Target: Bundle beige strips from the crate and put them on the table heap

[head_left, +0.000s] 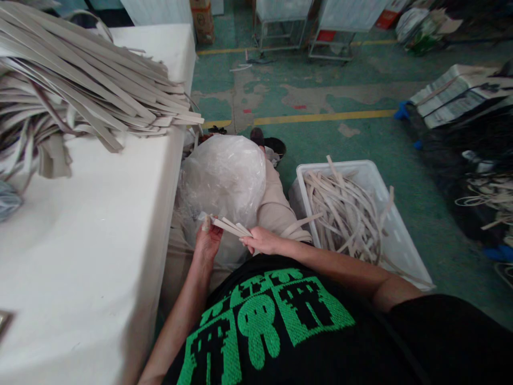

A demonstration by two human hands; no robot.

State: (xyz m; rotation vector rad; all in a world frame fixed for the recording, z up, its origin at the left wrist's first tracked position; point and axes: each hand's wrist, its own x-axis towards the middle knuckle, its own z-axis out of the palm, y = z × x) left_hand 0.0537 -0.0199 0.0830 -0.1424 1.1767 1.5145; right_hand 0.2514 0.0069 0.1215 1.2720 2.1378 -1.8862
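Note:
Over my lap, my left hand (209,238) pinches one end of a few flat beige strips (231,226), its thumb on top. My right hand (260,240) closes round the same strips a short way along. The strips run between the two hands, and a loose length trails toward the tub at my right. A clear plastic bag (224,176) lies across my knees just beyond the hands. What the strips are made of I cannot tell.
On the left, a white-covered table (104,224) bears a big pile of long beige strips (88,75). A white plastic tub (401,235) on the green floor holds tangled strips (344,208). Wheeled stands (282,27) are at the back; a strapped stack (452,96) stands right.

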